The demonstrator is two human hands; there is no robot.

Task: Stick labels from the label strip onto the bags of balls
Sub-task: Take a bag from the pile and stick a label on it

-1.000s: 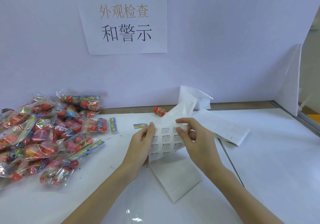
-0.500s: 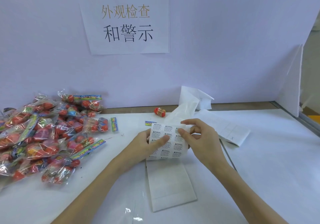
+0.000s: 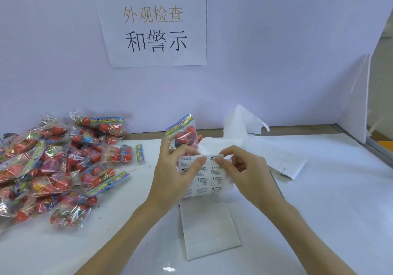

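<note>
above table | label strip point(image 3: 209, 177) pinched between left hand point(image 3: 174, 175), right hand point(image 3: 246, 172)

Both bare forearms reach in from the bottom edge and converge toward the middle of the view. The left hand point(image 3: 172, 172) is raised with its back to the camera, thumb lying across the top of the label strip point(image 3: 205, 176), while the upper fingers hold a bag of balls point(image 3: 184, 133) upright behind it. The right hand point(image 3: 247, 171) sits just beside it, palm turned inward, fingers curled, with thumb and forefinger in a pinch grip at the strip's top edge. The two thumbs nearly meet at that edge. Both wrists are lifted above the desk point(image 3: 319, 211).
</note>
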